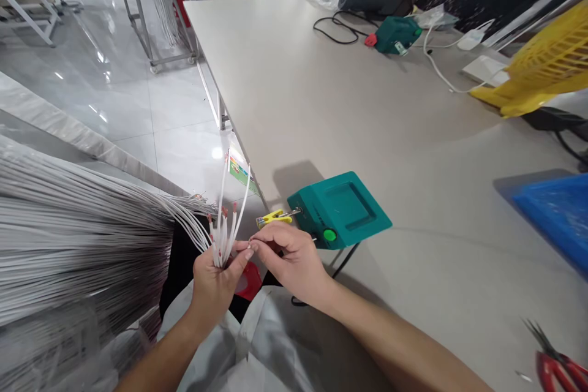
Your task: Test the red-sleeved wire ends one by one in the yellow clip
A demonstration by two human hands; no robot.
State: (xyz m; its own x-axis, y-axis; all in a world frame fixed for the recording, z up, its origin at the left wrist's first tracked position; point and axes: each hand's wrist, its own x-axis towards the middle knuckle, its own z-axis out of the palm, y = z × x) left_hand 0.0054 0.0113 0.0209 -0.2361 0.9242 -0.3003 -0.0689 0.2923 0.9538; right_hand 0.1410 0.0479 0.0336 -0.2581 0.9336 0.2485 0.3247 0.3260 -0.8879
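My left hand (215, 282) is closed round a small bunch of white wires (226, 226) with reddish tips that stand up from the fist. My right hand (289, 260) is beside it, fingers pinched on a thin wire end near the left thumb. Just beyond the right hand sits a green box-shaped device (342, 208) at the table's near edge, with a yellow clip (274, 217) on its left side and a green button (329, 235) in front. A big bundle of white wires (78, 233) spreads out to my left.
Long beige table (321, 92) with a second green device (395, 33), black and white cables, a yellow basket (546, 67) and a blue tray (558, 211) to the right. Red-handled scissors (558, 367) lie at the lower right. Tiled floor and metal racks at left.
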